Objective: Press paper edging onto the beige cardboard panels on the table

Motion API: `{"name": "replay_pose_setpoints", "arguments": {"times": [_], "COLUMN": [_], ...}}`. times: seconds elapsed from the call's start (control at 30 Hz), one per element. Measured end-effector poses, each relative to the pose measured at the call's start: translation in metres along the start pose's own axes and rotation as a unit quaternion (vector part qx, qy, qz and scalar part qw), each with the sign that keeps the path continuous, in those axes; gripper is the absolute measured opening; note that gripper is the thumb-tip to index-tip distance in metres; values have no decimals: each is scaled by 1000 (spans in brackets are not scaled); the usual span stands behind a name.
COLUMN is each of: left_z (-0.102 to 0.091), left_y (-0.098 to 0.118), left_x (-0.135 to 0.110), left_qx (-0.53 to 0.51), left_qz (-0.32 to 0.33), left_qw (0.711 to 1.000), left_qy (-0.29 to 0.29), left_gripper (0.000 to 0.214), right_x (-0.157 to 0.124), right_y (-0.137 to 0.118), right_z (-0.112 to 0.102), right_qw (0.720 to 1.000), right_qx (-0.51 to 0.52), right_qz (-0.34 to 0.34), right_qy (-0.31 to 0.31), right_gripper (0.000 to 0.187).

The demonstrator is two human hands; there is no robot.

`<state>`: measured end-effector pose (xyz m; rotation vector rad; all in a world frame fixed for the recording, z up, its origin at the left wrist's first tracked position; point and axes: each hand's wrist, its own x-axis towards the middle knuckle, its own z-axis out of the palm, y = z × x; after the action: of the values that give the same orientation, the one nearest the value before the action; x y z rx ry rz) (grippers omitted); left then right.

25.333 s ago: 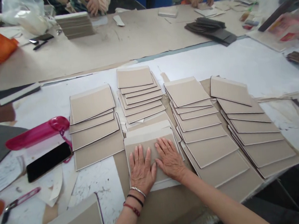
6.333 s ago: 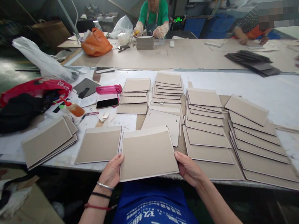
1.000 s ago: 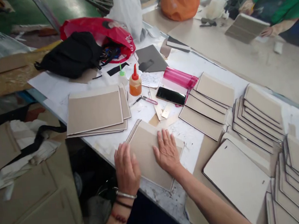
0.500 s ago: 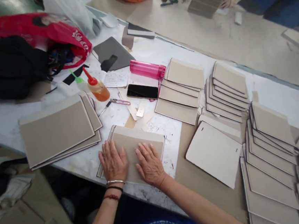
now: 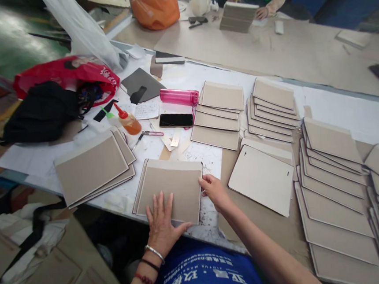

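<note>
A beige rectangular panel [image 5: 179, 180] with dark edges and a paler strip along its far side lies in front of me, on top of at least one similar piece that peeks out at its left. My left hand [image 5: 163, 221] rests on its near part, fingers spread flat. At the panel's right edge, my right hand [image 5: 213, 190] pinches the border between thumb and fingers. Left of it sits a small pile of like panels [image 5: 92, 168]. To the right lies a whiter panel [image 5: 262, 180] with two short dark slots.
Overlapping stacks of panels [image 5: 334, 209] fill the right side. Beyond my hands are a black phone [image 5: 175, 120], a pink bottle [image 5: 179, 97], a glue bottle [image 5: 130, 123] and a pink-handled cutter [image 5: 153, 133]. Bags [image 5: 44, 111] stand far left. A co-worker's hand [image 5: 262, 13] is across the table.
My right hand has moved from lying flat on the panel to pinching its right edge. My left hand has slid toward the panel's near middle. The camera view has shifted.
</note>
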<state>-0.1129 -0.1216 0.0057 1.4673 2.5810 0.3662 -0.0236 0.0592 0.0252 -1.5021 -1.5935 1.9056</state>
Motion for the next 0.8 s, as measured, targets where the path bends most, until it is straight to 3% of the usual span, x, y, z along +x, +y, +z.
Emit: {"name": "replay_pose_setpoints", "arguments": {"times": [0.13, 0.33, 0.43, 0.8], "left_z": [-10, -22, -25, -21], "left_y": [6, 6, 6, 9], "left_x": [-2, -8, -11, -9], "left_qx": [-25, -25, -9, 44], "left_qz": [28, 178, 238, 288], "left_qw": [999, 974, 957, 935], "left_qy": [7, 134, 167, 203], "left_gripper": [77, 61, 52, 37], "right_x": [-13, -22, -23, -18], "right_y": [-16, -22, -20, -11], "right_z": [0, 2, 3, 4], "right_qw": [996, 987, 983, 984], "right_qx": [89, 156, 179, 173], "right_qz": [3, 4, 14, 30], "right_qy": [-27, -30, -29, 6], "right_gripper": [30, 38, 38, 20]}}
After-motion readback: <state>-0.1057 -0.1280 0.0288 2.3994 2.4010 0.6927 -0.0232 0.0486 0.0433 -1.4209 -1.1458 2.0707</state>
